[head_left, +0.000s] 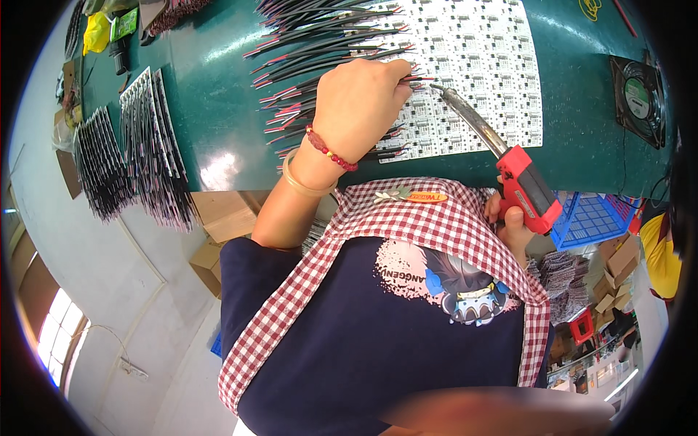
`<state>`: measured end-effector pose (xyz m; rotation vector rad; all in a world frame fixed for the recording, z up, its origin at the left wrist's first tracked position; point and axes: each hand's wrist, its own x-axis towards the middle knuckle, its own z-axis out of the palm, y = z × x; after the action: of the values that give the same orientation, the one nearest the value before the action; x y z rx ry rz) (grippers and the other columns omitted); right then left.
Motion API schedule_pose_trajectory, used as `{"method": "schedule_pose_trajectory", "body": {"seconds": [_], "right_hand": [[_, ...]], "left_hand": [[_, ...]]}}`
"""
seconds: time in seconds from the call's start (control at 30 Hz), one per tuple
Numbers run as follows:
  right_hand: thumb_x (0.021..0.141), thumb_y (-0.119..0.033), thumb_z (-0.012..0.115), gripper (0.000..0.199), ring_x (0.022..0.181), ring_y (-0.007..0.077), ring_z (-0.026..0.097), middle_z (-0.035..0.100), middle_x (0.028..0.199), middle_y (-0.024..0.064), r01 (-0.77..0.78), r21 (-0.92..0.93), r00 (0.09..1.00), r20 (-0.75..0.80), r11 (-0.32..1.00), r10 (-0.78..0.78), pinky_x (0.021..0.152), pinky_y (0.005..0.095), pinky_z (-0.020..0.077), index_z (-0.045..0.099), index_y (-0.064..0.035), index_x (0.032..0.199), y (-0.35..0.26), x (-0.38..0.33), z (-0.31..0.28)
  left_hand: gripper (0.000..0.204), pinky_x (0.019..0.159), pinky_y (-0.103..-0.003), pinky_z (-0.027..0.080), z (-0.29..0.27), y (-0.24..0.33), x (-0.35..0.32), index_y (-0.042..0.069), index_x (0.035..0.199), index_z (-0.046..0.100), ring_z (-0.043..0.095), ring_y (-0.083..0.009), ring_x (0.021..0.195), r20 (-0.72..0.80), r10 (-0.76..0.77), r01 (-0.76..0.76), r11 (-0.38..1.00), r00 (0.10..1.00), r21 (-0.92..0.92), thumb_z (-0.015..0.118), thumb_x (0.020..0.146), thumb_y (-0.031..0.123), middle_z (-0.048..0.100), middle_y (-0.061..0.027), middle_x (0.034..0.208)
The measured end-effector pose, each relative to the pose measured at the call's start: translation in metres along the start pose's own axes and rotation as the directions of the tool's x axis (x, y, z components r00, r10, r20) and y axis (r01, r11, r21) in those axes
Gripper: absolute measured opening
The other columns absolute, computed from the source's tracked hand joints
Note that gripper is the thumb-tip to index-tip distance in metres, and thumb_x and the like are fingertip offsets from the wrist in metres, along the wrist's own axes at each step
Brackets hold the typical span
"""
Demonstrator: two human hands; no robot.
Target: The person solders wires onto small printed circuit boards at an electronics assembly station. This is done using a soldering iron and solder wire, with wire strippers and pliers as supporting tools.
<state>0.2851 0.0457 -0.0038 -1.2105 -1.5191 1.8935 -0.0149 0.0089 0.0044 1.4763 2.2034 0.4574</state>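
Observation:
My left hand [360,105] is closed in a pinch on a thin black cable [422,78] whose stripped red end pokes out past the fingertips. It rests over the left part of a white sheet of small circuit boards [480,80]. My right hand [515,231] grips a red and black soldering iron [529,190] by its handle, at the table's near edge. The iron's tip lies over the boards, close to the cable end; whether they touch I cannot tell. A row of black cables with red and white ends [298,73] lies along the sheet's left side.
Bundles of wired boards [149,138] hang over the table's left edge. A black fan [638,100] stands at the right on the green table [582,43]. Below the near edge are a blue crate [592,221] and cardboard boxes [207,265]. A yellow bag [96,33] lies far left.

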Motion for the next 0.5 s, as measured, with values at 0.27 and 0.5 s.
{"method": "schedule_pose_trajectory", "body": {"seconds": [0.27, 0.5], "right_hand": [[0.082, -0.054, 0.066, 0.072, 0.051, 0.0129, 0.046, 0.052, 0.065, 0.006, -0.012, -0.033, 1.0, -0.007, 0.999, 0.012, 0.049, 0.0266, 0.0381, 0.051, 0.0068, 0.118, 0.0002, -0.0008, -0.0005], [0.082, -0.053, 0.068, 0.064, 0.051, 0.0127, 0.047, 0.053, 0.067, 0.0065, -0.009, -0.042, 1.0, -0.007, 0.999, 0.009, 0.049, 0.0263, 0.0394, 0.053, 0.0042, 0.106, -0.0022, -0.0015, -0.0003]], "left_hand": [[0.014, 0.06, -0.042, 0.049, 0.0, -0.0034, 0.0009, 0.01, 0.085, 0.066, 0.064, -0.0325, 0.067, -0.008, 0.039, -0.039, 0.999, 0.999, -0.003, 0.064, 0.081, 0.024, 0.065, -0.0114, 0.069], [0.015, 0.06, -0.043, 0.048, -0.0009, -0.0059, 0.0034, 0.009, 0.082, 0.064, 0.063, -0.032, 0.067, 0.025, 0.068, -0.068, 0.998, 0.997, 0.002, 0.064, 0.081, 0.024, 0.064, -0.011, 0.068]]}}
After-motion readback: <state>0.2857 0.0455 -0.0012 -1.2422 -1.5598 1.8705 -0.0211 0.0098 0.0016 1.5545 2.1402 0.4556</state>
